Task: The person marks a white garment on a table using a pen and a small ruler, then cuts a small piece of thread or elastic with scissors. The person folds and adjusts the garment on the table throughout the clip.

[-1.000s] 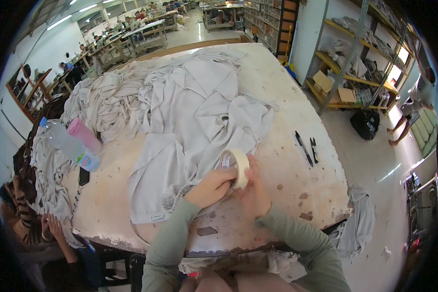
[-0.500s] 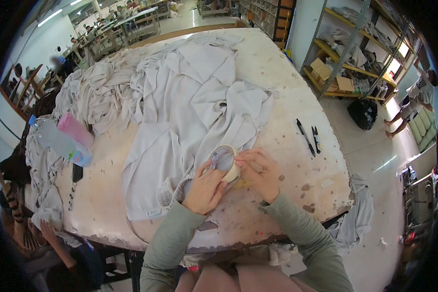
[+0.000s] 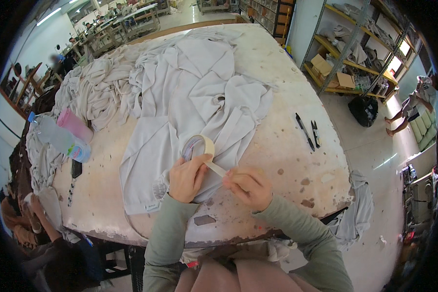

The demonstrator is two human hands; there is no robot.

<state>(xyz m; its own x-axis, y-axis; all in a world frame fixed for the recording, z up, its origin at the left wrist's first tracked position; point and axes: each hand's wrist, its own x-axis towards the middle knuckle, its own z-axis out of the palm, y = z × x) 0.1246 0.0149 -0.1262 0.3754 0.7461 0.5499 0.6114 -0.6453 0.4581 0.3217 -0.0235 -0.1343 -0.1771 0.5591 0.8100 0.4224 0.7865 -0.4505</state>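
Observation:
My left hand (image 3: pixel 189 179) is closed on a roll of cream masking tape (image 3: pixel 208 146), its ring tilted up over the cloth. From the roll a short tape strip (image 3: pixel 216 168) runs to my right hand (image 3: pixel 249 187), whose fingers pinch its free end. Under the roll spreads a light grey garment (image 3: pixel 180 107) in loose folds, with a small white label (image 3: pixel 152 207) at its near edge. A gathered band of the fabric shows beside my left wrist.
A clear bottle (image 3: pixel 58 138), a pink tumbler (image 3: pixel 74 125) and a black phone-like object (image 3: pixel 76 169) lie at the left. Two pens (image 3: pixel 305 131) rest at the right. More crumpled fabric (image 3: pixel 92 87) is heaped at the far left. Another person's hand (image 3: pixel 36 204) is at the left edge.
The tape roll and my left hand have moved left and slightly up. My right hand has drawn away from the roll, so a strip of tape now stretches between them.

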